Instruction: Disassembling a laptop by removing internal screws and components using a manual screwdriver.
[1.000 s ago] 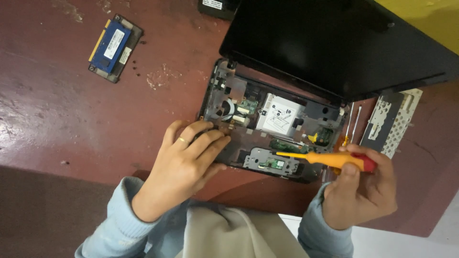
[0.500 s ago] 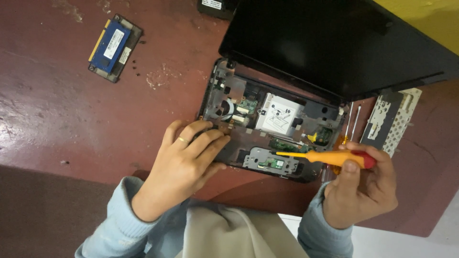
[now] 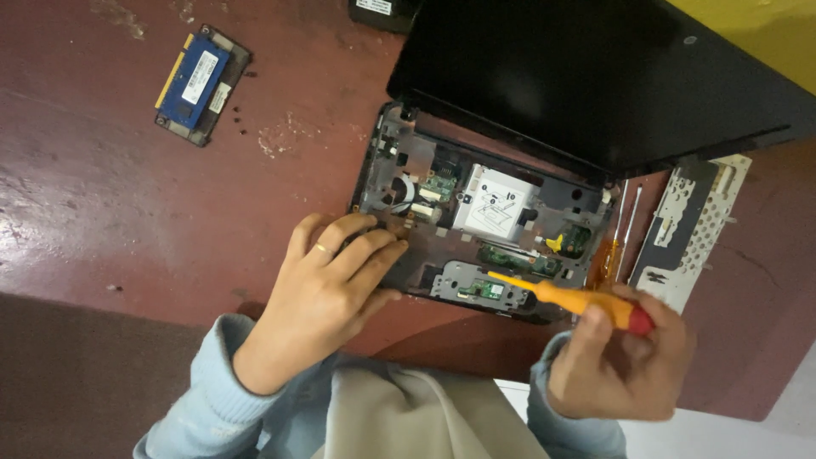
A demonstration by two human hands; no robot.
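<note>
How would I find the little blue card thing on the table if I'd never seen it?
Start at the opened laptop with its black lid tipped back, then look far across the reddish-brown table toward the upper left corner. There lies a small flat blue circuit card on a dark tray. It lies alone, and nothing else there is blue with a yellow edge and white stickers.

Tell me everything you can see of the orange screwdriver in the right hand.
The orange plastic-handled screwdriver with a red end cap lies nearly level, pointing left. The right hand grips its red end, thumb on top. Its tip rests at the grey bracket on the front edge of the opened black laptop base. The metal shaft is barely visible.
</note>
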